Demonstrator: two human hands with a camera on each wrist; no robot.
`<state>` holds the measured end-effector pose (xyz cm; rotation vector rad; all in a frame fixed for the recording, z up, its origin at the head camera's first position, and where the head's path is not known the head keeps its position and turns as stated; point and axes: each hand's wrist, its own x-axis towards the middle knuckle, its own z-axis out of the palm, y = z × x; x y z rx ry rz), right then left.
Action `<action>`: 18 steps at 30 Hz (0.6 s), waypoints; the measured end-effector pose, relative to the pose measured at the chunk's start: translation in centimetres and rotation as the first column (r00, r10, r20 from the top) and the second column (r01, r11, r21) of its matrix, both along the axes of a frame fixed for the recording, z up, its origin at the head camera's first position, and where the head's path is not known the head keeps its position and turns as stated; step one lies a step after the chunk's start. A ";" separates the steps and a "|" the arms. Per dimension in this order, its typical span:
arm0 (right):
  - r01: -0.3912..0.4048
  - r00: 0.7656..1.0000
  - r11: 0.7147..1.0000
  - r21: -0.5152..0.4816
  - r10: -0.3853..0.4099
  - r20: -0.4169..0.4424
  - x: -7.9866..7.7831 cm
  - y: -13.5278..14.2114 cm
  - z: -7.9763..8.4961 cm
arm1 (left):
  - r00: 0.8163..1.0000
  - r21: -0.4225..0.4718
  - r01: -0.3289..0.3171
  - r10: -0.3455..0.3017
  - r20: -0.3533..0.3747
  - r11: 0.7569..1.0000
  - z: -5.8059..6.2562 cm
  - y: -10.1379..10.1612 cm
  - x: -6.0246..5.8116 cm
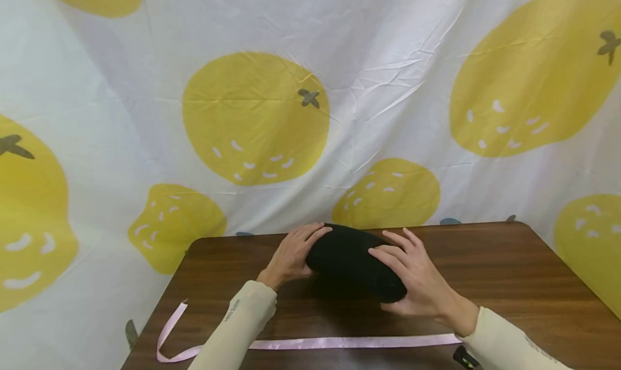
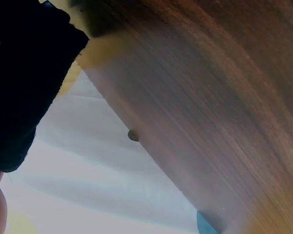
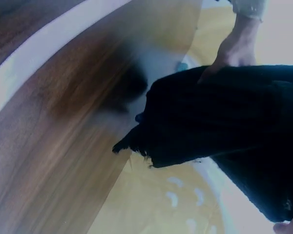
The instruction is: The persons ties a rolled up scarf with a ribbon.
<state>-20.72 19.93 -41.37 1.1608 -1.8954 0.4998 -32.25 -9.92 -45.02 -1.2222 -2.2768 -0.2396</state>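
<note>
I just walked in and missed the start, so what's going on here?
A person's left hand and right hand hold a black cloth bundle between them, one at each end. It looks lifted over the wooden table, tilted so that the right-hand end sits lower and nearer the person. A pink ribbon lies on the table on the person's side of the bundle, bent round at its left end; neither hand is holding it. Behind hangs a fruit-patterned curtain.

One black cloth [image 1: 356, 259]; one pink ribbon [image 1: 354, 342]; one table [image 1: 504, 283]; one curtain [image 1: 388, 46].
</note>
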 end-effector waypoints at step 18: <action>0.157 0.987 0.973 0.167 -0.158 -0.005 3.5 -1.6 -0.1 | 0.999 -0.045 0.034 -0.035 -0.012 0.998 -0.4 0.8 0.0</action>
